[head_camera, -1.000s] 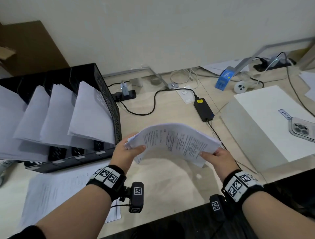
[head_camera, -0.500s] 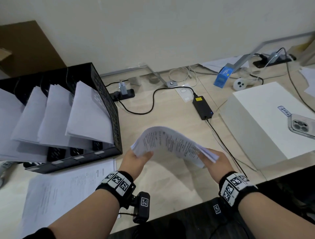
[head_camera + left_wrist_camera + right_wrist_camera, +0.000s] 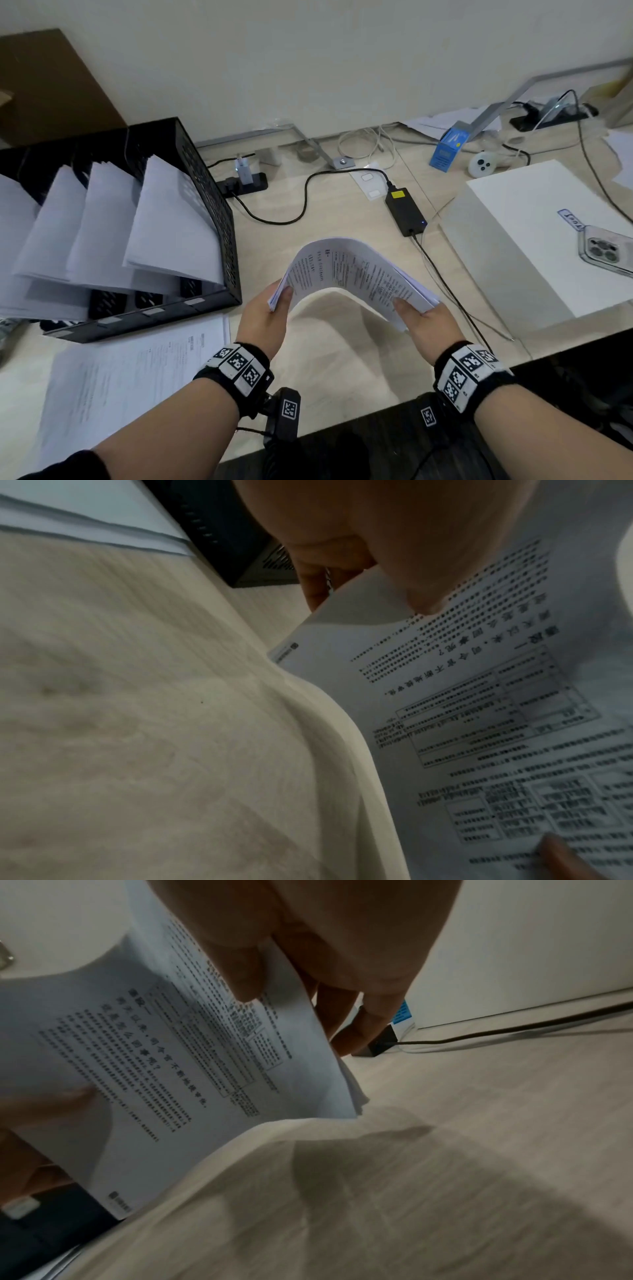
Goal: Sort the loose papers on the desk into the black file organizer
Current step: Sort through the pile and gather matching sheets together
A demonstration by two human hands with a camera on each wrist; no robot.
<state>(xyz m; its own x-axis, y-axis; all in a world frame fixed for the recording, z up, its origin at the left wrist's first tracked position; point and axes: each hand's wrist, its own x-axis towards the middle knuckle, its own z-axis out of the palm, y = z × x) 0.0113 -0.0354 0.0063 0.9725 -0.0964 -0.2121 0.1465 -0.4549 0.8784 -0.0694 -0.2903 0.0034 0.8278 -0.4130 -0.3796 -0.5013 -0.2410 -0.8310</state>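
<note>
A: Item one, nearest: the hands?
B: Left hand (image 3: pixel 265 317) grips the left edge of the sheaf (image 3: pixel 352 274), thumb on top, fingers beneath. Right hand (image 3: pixel 423 318) pinches the right edge the same way. The sheaf is held clear above the counter (image 3: pixel 342 359).

A: Change since a second ago?
B: The hands have drawn closer together and nearer the body; the sheaf, then gently curved, now bows into a high arch. Top page is printed, print facing up. By my reading the bundle is being squared or flexed before filing, not yet carried over.

A: Item two, left of the left hand?
B: One loose sheet (image 3: pixel 137 377) flat on the counter, still unsorted.

A: Item three, beyond that?
B: The organizer (image 3: pixel 209 192), up and left of the hands, papers leaning in each slot that shows.

A: Right of the right hand?
B: A white box (image 3: pixel 513 257) with a phone (image 3: pixel 606 248) on it; a power brick (image 3: pixel 406 212) farther back.
</note>
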